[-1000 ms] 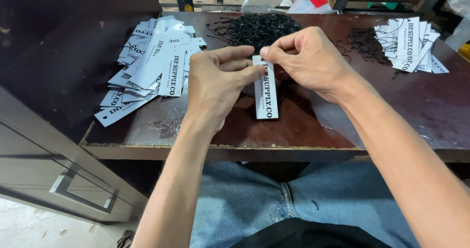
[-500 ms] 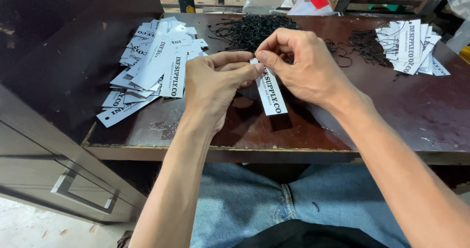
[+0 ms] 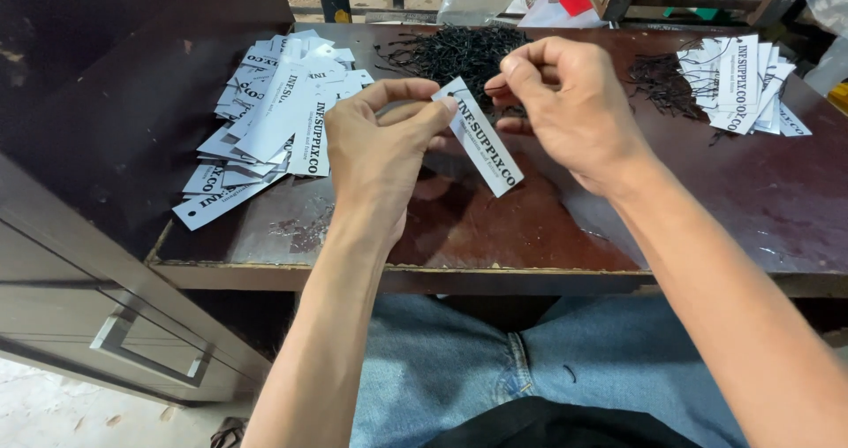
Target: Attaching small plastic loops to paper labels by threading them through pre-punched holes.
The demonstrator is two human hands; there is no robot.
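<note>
My left hand [image 3: 380, 152] pinches the top end of a long white paper tag [image 3: 484, 143] with black print, held tilted above the dark wooden table [image 3: 530, 227]. Just right of the tag's top, my right hand [image 3: 570, 103] pinches a thin black string between thumb and forefinger. A heap of black strings [image 3: 464, 52] lies directly behind both hands. To the left is a loose pile of the same white tags [image 3: 269, 121].
A second stack of white tags [image 3: 738, 81] with black strings on them lies at the table's far right. A grey cabinet with a metal handle [image 3: 146, 360] stands to the left. Plastic bags and wooden frames sit behind the table.
The tag has been lifted and tilted, its lower end swinging right. My hands have drawn slightly apart at the tag's top end.
</note>
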